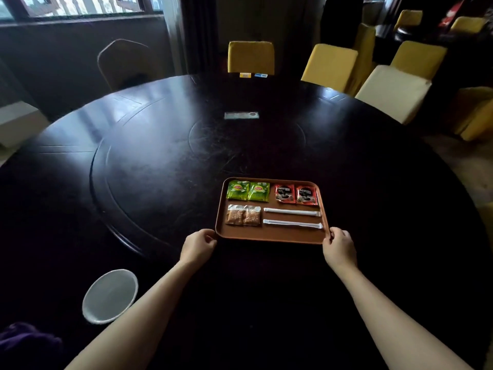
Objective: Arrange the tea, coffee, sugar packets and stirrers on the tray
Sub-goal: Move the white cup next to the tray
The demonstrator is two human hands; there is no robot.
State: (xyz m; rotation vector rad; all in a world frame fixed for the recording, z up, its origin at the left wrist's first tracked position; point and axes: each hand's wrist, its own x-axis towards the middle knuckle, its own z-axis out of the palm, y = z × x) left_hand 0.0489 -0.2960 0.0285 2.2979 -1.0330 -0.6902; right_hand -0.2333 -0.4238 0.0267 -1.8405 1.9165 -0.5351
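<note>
A brown tray [272,236] lies on the dark round table. Two green tea packets [248,190] sit side by side in its far left part, and two red coffee packets [296,194] in its far right part. Two clear packets of brown sugar [243,215] lie at the near left. Two white wrapped stirrers [292,218] lie parallel at the near right. My left hand [198,247] grips the tray's near left corner. My right hand [339,248] grips its near right corner.
A round white plate [110,295] sits near the table's edge at the lower left. A small flat silvery object [241,115] lies beyond the table's centre. Yellow-covered chairs [251,57] stand around the far and right sides. Dark cloth [26,343] shows at the bottom left.
</note>
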